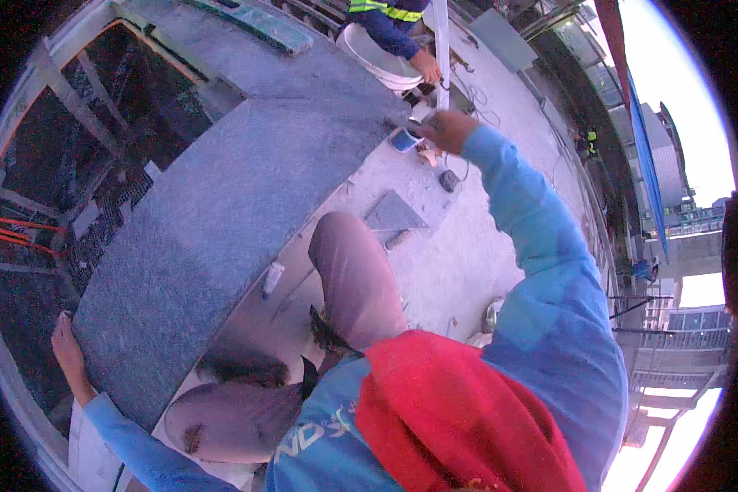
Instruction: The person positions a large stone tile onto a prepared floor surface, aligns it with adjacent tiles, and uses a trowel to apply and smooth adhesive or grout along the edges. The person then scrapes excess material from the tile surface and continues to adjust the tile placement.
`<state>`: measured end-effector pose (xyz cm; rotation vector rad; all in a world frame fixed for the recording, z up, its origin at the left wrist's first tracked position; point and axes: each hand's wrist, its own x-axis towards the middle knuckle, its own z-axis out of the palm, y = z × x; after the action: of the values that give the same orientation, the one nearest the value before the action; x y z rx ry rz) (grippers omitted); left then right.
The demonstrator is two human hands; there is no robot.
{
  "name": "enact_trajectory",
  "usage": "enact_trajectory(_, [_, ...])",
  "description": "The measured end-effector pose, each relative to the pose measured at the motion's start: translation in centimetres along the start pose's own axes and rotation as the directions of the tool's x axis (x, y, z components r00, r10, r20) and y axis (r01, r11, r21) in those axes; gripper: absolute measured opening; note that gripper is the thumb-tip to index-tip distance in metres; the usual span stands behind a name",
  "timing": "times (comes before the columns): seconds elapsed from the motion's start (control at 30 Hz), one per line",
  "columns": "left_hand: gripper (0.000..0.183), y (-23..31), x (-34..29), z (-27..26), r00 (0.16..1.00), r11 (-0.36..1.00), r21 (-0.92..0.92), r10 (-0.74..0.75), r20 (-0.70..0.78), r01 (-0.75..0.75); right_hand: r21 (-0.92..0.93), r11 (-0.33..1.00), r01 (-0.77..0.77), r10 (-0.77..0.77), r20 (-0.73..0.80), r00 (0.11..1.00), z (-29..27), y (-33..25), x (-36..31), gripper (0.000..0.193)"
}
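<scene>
Grey speckled granite forms one long curved slab, the largest thing in view, sweeping from the lower left up toward the top middle. A second, similar grey stone piece lies beyond it, with one long green spirit level resting on top. Beneath and to the right runs the pale concrete floor, where one small flat grey stone offcut lies just beside the person's raised knee. At the top, one white plastic bucket stands close to a co-worker's hand, whose blue sleeve reaches in from above.

The person's left hand lies against the slab's lower left edge, fingers curled over the rim, its grip closed on the stone. The right hand is stretched far forward past the slab's right end, gripping one small blue and white tool that sits at the slab's corner. One narrow white vertical strap rises just behind that hand. One small dark object lies on the floor nearby; what it is cannot be told.
</scene>
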<state>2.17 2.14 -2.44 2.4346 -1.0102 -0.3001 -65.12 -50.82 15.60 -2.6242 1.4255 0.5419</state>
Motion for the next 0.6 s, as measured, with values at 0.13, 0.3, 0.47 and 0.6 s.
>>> enact_trajectory(0.13, [0.046, -1.6, 0.2, 0.3, 0.997, 0.998, -0.016, 0.058, -0.042, -0.058, 0.046, 0.999, -0.022, 0.023, -0.013, 1.000, -0.5, -1.0, 0.3, 0.044])
enact_trajectory(0.3, [0.045, -2.6, 0.4, 0.6, 0.995, 0.989, 0.108, 0.097, -0.002, -0.097, 0.037, 0.996, 0.077, -0.078, 0.020, 0.997, 0.0, -0.5, 1.4, 0.051])
enact_trajectory(0.47, [0.044, -2.6, 0.6, 0.8, 0.998, 0.998, 0.025, 0.056, -0.017, -0.056, -0.113, 0.994, -0.016, 0.042, 0.234, 0.971, 0.6, 0.6, 2.5, 0.041])
enact_trajectory(0.6, [0.045, -2.6, 0.6, 0.7, 0.994, 0.986, 0.134, 0.106, -0.013, -0.103, -0.069, 0.981, 0.182, -0.187, -0.073, 0.980, 0.3, 0.3, 2.6, 0.040])
